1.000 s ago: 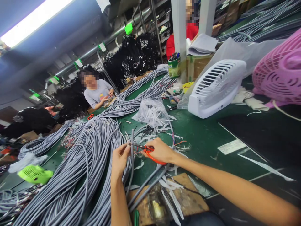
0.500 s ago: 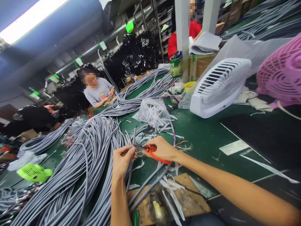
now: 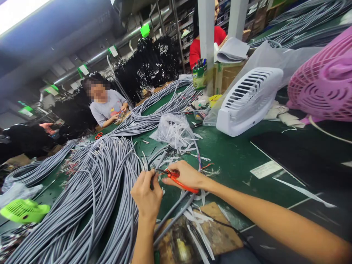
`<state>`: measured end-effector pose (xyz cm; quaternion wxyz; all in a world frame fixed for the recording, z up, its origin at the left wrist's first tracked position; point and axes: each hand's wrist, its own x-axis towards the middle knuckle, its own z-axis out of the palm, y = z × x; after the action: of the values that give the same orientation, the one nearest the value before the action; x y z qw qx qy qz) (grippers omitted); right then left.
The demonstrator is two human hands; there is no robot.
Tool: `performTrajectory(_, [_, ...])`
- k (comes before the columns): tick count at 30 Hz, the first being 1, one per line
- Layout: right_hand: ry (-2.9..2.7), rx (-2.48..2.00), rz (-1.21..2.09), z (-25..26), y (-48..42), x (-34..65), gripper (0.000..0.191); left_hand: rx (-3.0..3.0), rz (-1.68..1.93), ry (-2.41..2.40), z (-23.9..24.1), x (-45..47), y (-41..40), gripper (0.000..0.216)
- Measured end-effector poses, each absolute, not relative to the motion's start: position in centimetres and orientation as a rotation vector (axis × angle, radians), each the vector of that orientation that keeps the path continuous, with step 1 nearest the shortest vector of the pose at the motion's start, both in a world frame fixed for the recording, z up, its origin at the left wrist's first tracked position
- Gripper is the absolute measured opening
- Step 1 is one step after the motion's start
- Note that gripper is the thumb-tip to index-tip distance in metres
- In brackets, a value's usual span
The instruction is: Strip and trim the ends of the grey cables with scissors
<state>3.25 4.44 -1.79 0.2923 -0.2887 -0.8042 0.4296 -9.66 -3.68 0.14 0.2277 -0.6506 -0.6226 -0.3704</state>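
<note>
**A:** Where was the grey cable [image 3: 158, 163]?

**B:** Its end poked up just past the left hand [image 3: 147, 194], which had closed thumb and fingers tight on it. That was low over the green table [image 3: 233, 157], beside the big cable bundle [image 3: 104, 190].

**A:** And the right hand [image 3: 187, 175]?

**B:** It was wrapped shut around the red handles of the scissors [image 3: 176, 178]. The blade tips looked to be touching the cable end.

**A:** What would have made that go well?

**B:** In my judgement, a firm pinch close to the blades, so the end couldn't twist. The squeeze should be light, so the blades bit the jacket and not the wires inside.

**A:** What was around them?

**B:** A scrap bag [image 3: 174, 130] sat just behind. A white fan [image 3: 247, 101] and a pink fan [image 3: 324, 84] stood well off to the right, and a co-worker [image 3: 108, 108] sat across the table.
</note>
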Motion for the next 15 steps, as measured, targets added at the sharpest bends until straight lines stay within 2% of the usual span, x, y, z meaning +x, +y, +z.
performTrajectory(3, [-2.09,-0.827,1.176,-1.8,4.1,3.1,0.024,-1.723,-1.011,-1.747,-0.3,-9.3,-3.6,0.015])
performTrajectory(8, [-2.057,-0.817,1.098,-1.5,3.6,3.2,0.015,-1.759,-1.385,-1.984,-0.3,-9.3,-3.8,0.02])
performTrajectory(15, [-2.09,-0.554,0.975,-1.3,4.2,4.0,0.013,-2.042,-2.47,-2.561,1.5,-10.6,-4.1,0.047])
